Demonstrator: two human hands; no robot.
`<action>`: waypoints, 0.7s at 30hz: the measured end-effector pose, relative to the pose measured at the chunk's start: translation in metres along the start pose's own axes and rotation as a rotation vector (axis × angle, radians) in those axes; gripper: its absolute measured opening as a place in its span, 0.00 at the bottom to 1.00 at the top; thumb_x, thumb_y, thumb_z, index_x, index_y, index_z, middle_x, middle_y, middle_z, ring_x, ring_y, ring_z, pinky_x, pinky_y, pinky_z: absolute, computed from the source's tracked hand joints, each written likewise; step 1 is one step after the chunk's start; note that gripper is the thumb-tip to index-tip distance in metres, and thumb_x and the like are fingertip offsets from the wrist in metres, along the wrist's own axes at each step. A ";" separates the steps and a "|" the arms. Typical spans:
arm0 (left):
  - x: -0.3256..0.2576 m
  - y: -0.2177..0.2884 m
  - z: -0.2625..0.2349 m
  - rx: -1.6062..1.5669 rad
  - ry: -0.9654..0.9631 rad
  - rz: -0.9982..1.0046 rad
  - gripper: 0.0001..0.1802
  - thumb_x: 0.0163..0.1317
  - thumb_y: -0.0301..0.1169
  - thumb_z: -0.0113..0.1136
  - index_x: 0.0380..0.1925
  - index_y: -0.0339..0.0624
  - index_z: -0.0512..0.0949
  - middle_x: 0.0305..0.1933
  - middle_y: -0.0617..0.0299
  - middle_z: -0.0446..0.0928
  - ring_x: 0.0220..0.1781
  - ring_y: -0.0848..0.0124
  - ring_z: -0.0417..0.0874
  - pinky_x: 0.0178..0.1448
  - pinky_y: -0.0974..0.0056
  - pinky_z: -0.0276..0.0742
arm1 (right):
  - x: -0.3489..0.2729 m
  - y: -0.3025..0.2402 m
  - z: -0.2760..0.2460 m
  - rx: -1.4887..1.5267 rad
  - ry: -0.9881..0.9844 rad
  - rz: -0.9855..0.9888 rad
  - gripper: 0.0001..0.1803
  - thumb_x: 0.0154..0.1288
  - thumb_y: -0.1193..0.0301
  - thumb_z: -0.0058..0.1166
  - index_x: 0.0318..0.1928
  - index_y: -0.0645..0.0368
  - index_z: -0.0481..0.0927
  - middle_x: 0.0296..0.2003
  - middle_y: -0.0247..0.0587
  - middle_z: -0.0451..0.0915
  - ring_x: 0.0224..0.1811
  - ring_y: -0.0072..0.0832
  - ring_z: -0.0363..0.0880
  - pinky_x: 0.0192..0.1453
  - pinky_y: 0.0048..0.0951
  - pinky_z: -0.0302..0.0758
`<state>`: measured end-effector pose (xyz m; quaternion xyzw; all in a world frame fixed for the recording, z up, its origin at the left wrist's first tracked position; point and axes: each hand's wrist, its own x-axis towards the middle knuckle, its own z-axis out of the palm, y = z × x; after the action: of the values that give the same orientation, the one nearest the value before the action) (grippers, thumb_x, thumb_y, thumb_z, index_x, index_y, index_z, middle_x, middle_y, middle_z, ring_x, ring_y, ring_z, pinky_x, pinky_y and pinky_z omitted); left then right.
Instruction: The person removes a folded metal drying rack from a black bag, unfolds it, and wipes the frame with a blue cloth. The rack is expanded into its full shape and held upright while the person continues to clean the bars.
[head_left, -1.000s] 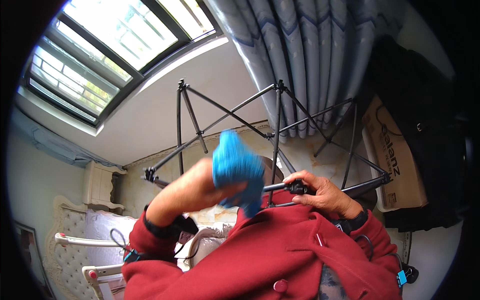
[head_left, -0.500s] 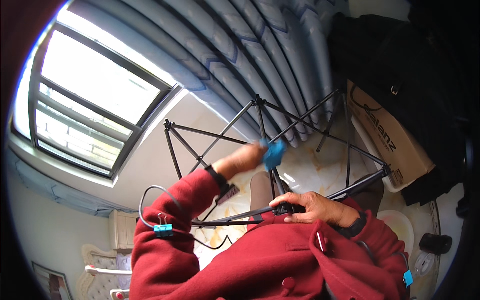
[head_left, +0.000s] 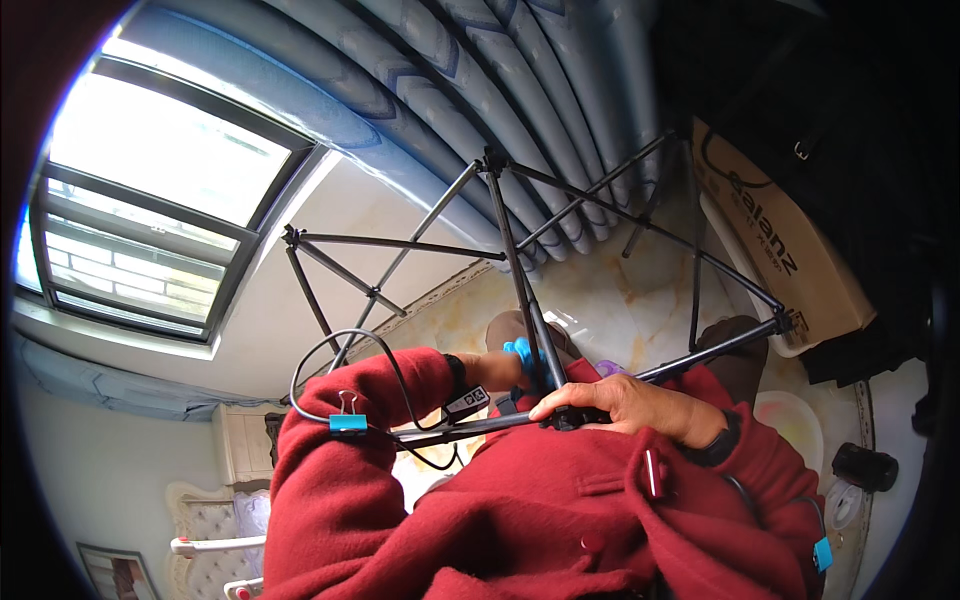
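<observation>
Rather near the black frame [head_left: 547, 347], a cardboard box [head_left: 795, 285], contents unclear.

A blue curtain [head_left: 440, 95] hangs beside the dark-framed window [head_left: 160, 185], on its right. A brown cardboard box [head_left: 785, 255] stands well to the window's right. A cream cabinet [head_left: 245, 440] appears below the window; a tufted headboard [head_left: 207, 515] and framed picture [head_left: 120, 572], farther below.

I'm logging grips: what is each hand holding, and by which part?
The right hand holds the black frame at a joint by the red coat. The left hand holds a blue cloth; which part cannot be told.
</observation>
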<state>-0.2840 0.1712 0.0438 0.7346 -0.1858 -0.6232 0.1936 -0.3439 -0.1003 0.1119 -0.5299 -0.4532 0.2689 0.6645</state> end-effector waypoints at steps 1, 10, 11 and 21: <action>0.002 -0.003 0.002 -0.027 -0.006 0.004 0.15 0.61 0.37 0.63 0.43 0.39 0.83 0.40 0.54 0.85 0.41 0.62 0.86 0.46 0.59 0.80 | 0.000 0.000 0.000 -0.002 0.011 -0.006 0.22 0.68 0.76 0.55 0.62 0.51 0.74 0.53 0.37 0.79 0.53 0.27 0.78 0.60 0.28 0.74; -0.002 -0.012 -0.045 -0.536 0.238 0.155 0.11 0.64 0.32 0.61 0.44 0.39 0.83 0.41 0.58 0.85 0.40 0.66 0.86 0.46 0.62 0.82 | 0.000 -0.003 -0.003 0.017 -0.034 0.076 0.23 0.67 0.76 0.56 0.62 0.51 0.74 0.58 0.40 0.77 0.58 0.29 0.78 0.63 0.28 0.73; -0.016 -0.010 -0.060 -0.592 0.281 0.196 0.12 0.64 0.30 0.61 0.45 0.38 0.82 0.42 0.58 0.85 0.40 0.67 0.86 0.46 0.62 0.83 | 0.001 -0.003 -0.003 0.032 -0.032 0.094 0.24 0.66 0.77 0.56 0.62 0.51 0.74 0.59 0.40 0.77 0.59 0.30 0.78 0.64 0.28 0.72; -0.099 0.072 -0.110 0.072 0.962 0.021 0.09 0.67 0.24 0.54 0.44 0.38 0.81 0.37 0.60 0.84 0.38 0.70 0.85 0.44 0.60 0.82 | 0.005 -0.009 -0.003 -0.038 -0.052 0.124 0.28 0.63 0.82 0.53 0.64 0.51 0.72 0.61 0.41 0.75 0.62 0.36 0.76 0.68 0.32 0.70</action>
<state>-0.1925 0.1660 0.1810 0.9438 -0.1041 -0.2038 0.2383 -0.3398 -0.0999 0.1219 -0.5625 -0.4416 0.3147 0.6242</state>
